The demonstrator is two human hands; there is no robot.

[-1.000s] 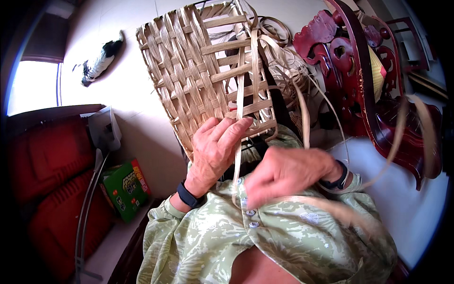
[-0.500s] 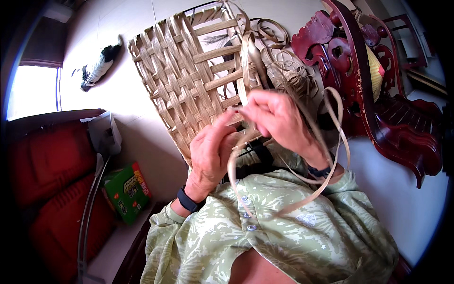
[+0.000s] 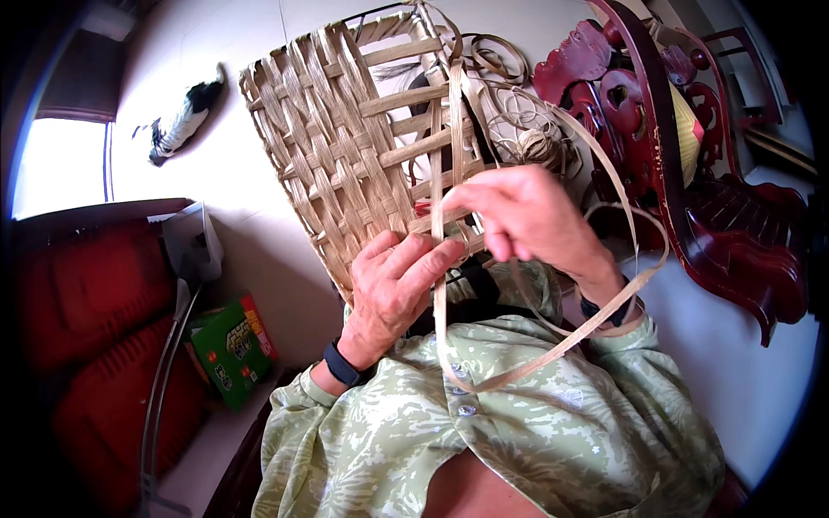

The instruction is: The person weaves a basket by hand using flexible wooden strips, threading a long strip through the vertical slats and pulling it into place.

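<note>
A woven panel (image 3: 332, 147) of flat tan strips on a frame slants away in front of me. Its left part is closely woven; on the right, crosswise strips show gaps between them. One loose, flat strip (image 3: 439, 302) runs down the open side, past my fingers, and loops over my lap to the right. My left hand (image 3: 393, 281) rests at the panel's near end, its thumb and fingers closed on this strip. Just above and to the right, my right hand (image 3: 535, 220) is curled, with its fingertips pinching the strip against the open weave.
Coiled tan strips (image 3: 544, 147) lie on the floor beyond the panel. A carved dark-red wooden chair (image 3: 665, 164) stands at the right. To the left are a black-and-white animal (image 3: 183, 121) on the floor, red cushioned seating (image 3: 95, 285) and a green box (image 3: 229, 354).
My right hand has shifted slightly right and down, away from my left hand. The left fingers have lowered onto the panel's near end. The strip hangs straighter, and its loop has spread rightward.
</note>
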